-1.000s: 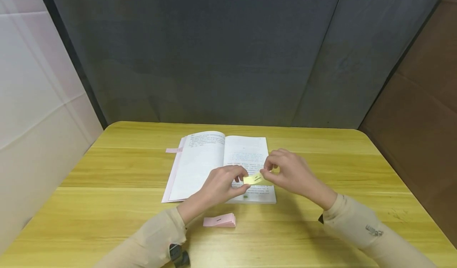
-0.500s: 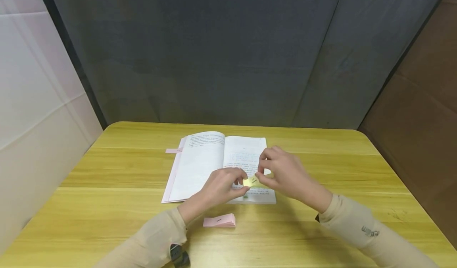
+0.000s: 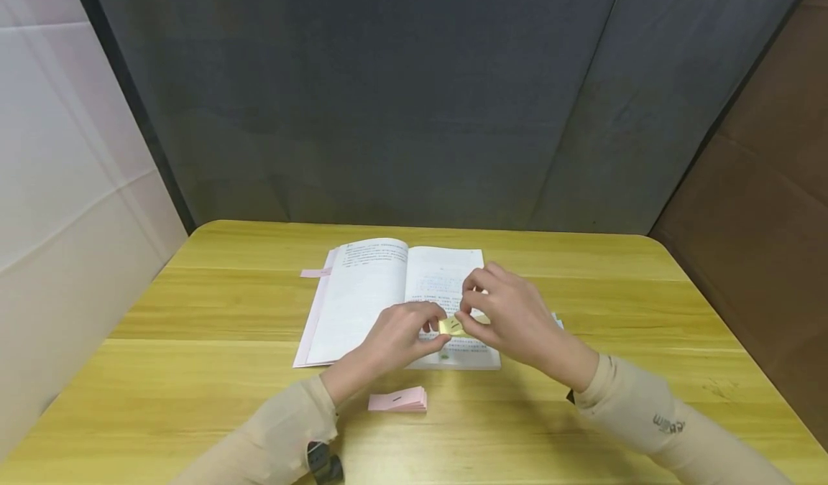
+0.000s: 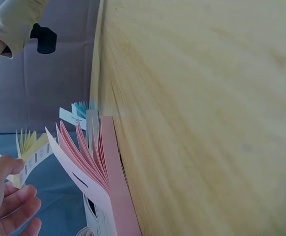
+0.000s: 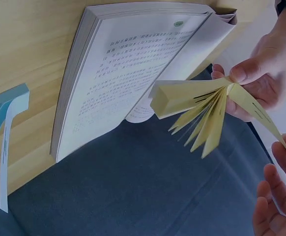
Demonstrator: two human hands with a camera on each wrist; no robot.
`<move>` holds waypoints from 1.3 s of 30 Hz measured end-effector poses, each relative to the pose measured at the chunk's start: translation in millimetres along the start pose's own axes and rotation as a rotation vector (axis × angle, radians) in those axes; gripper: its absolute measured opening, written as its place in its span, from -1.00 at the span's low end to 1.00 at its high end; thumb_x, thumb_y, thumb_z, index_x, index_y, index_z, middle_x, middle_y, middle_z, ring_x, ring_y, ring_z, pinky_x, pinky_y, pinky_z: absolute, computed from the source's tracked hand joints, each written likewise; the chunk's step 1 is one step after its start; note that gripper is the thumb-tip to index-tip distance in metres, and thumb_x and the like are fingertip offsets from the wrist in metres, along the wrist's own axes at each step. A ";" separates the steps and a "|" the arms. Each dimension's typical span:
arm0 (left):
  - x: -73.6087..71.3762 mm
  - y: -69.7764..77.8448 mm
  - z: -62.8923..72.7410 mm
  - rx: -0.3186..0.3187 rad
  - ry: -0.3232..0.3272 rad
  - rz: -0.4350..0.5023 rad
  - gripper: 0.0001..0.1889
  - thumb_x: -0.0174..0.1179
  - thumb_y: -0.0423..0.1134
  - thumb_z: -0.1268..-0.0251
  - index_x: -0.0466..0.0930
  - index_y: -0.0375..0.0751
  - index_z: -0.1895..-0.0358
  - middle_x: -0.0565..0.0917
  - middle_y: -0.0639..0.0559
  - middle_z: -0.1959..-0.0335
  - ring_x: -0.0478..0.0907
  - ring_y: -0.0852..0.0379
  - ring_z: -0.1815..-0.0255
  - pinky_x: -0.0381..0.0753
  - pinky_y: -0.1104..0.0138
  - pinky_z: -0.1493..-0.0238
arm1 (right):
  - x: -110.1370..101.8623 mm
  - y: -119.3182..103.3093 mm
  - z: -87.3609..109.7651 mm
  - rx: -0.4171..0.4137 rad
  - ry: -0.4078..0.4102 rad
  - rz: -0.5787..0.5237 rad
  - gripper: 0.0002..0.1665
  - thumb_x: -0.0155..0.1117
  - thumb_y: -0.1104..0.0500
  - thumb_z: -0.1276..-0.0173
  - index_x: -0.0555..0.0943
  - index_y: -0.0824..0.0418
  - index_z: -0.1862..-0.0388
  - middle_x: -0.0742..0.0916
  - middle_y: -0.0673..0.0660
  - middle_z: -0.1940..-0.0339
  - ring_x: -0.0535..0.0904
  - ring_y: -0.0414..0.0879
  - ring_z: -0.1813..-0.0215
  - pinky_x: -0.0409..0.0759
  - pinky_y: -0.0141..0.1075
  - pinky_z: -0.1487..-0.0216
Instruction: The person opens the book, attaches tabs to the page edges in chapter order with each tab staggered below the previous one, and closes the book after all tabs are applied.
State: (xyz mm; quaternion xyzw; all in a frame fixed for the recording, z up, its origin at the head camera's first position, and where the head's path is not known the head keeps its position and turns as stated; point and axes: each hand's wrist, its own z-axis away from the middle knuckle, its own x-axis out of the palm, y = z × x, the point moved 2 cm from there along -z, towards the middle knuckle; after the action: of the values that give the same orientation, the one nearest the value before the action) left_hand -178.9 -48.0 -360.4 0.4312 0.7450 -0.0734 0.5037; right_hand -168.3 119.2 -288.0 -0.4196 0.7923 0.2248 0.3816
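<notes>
My left hand (image 3: 401,330) pinches one end of a yellow sticky note pad (image 5: 175,96) between thumb and fingers, above the right page of an open book (image 3: 365,305). Its sheets fan apart in the right wrist view. My right hand (image 3: 511,316) pinches the free end of the top yellow sheet (image 5: 256,108), which bends away from the pad but still joins it at the end my left hand grips. Black dashes mark the sheet. In the left wrist view the left thumb and fingers (image 4: 15,204) show at the pad's end.
A pink sticky note pad (image 3: 396,399) lies on the wooden table (image 3: 194,399) in front of the book. A pink tab (image 3: 314,273) sticks out from the book's left edge. Right of the book lies a blue sticky note pad (image 5: 8,105), mostly behind my right hand in the head view.
My right hand has moved left toward my left hand, bringing the end of the yellow sheet with it. A corner of the blue pad has come into view. The left hand stays put.
</notes>
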 end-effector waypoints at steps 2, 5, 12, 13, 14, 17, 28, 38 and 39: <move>-0.5 0.1 0.0 0.001 0.005 0.005 -0.82 0.27 -0.15 0.04 0.54 -0.10 0.36 0.57 0.19 0.50 0.48 0.30 0.50 0.40 0.52 0.51 | -0.2 -0.3 0.3 -0.005 0.014 -0.004 -0.89 0.22 0.19 0.02 0.54 0.07 0.68 0.53 -0.06 0.45 0.33 -0.19 0.45 0.28 -0.46 0.65; -1.2 0.1 0.2 0.001 0.016 0.004 -0.82 0.27 -0.15 0.05 0.54 -0.10 0.37 0.56 0.19 0.52 0.48 0.29 0.51 0.39 0.51 0.52 | -2.0 -1.2 0.3 -0.009 0.024 -0.008 -0.89 0.22 0.20 0.02 0.54 0.07 0.67 0.53 -0.06 0.45 0.34 -0.18 0.44 0.31 -0.45 0.63; -3.1 -2.8 6.4 -0.012 0.024 -0.009 -0.83 0.28 -0.15 0.06 0.52 -0.10 0.42 0.56 0.18 0.53 0.47 0.31 0.53 0.39 0.52 0.54 | -15.3 1.5 -1.9 -0.008 0.090 -0.061 -0.91 0.24 0.22 0.00 0.53 0.12 0.63 0.53 -0.04 0.47 0.41 -0.14 0.38 0.40 -0.37 0.51; -4.2 -3.1 7.1 -0.012 0.030 -0.002 -0.82 0.29 -0.15 0.06 0.53 -0.11 0.40 0.57 0.18 0.51 0.48 0.30 0.52 0.40 0.52 0.53 | -17.0 2.9 -1.9 -0.004 0.100 -0.059 -0.91 0.25 0.22 0.00 0.53 0.12 0.62 0.54 -0.03 0.47 0.41 -0.14 0.38 0.40 -0.37 0.52; -5.4 -3.3 7.6 -0.012 0.037 0.002 -0.81 0.29 -0.15 0.05 0.54 -0.12 0.38 0.58 0.18 0.50 0.49 0.29 0.51 0.40 0.52 0.52 | -18.2 4.8 -1.5 0.000 0.105 -0.055 -0.91 0.25 0.22 0.00 0.53 0.12 0.62 0.54 -0.03 0.47 0.42 -0.14 0.38 0.41 -0.36 0.53; -9.2 -4.0 8.2 -0.017 0.051 0.001 -0.81 0.29 -0.16 0.05 0.55 -0.11 0.35 0.58 0.19 0.48 0.49 0.28 0.49 0.40 0.50 0.52 | -20.5 10.6 1.1 0.022 0.109 -0.041 -0.90 0.27 0.21 0.01 0.53 0.12 0.64 0.54 -0.04 0.48 0.42 -0.15 0.39 0.40 -0.37 0.55; -7.9 11.5 16.4 -0.010 -0.035 0.004 -0.81 0.24 -0.09 0.01 0.56 -0.09 0.36 0.55 0.23 0.51 0.46 0.33 0.50 0.38 0.51 0.52 | -28.7 32.5 14.4 0.114 0.124 -0.026 -0.90 0.28 0.19 -0.01 0.54 0.12 0.62 0.58 -0.03 0.44 0.46 -0.13 0.33 0.44 -0.32 0.51; 8.8 37.6 21.2 0.103 -0.156 -0.078 -0.80 0.24 -0.05 0.04 0.56 -0.07 0.41 0.56 0.23 0.55 0.40 0.39 0.58 0.34 0.55 0.51 | -27.6 41.9 20.9 0.143 0.115 -0.004 -0.90 0.29 0.18 -0.01 0.55 0.10 0.61 0.58 -0.03 0.44 0.46 -0.14 0.34 0.42 -0.34 0.55; 10.5 38.8 22.3 0.111 -0.168 -0.090 -0.80 0.24 -0.05 0.05 0.56 -0.07 0.41 0.56 0.23 0.55 0.38 0.39 0.59 0.32 0.54 0.51 | -27.1 42.5 21.1 0.145 0.113 -0.003 -0.90 0.29 0.18 -0.01 0.55 0.11 0.62 0.58 -0.03 0.44 0.46 -0.13 0.34 0.42 -0.34 0.55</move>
State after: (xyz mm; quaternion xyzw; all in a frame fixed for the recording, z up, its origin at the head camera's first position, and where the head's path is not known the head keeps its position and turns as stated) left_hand -137.1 -30.1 -367.1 0.4170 0.7135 -0.1730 0.5358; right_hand -185.4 170.1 -277.8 -0.4043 0.8261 0.1421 0.3659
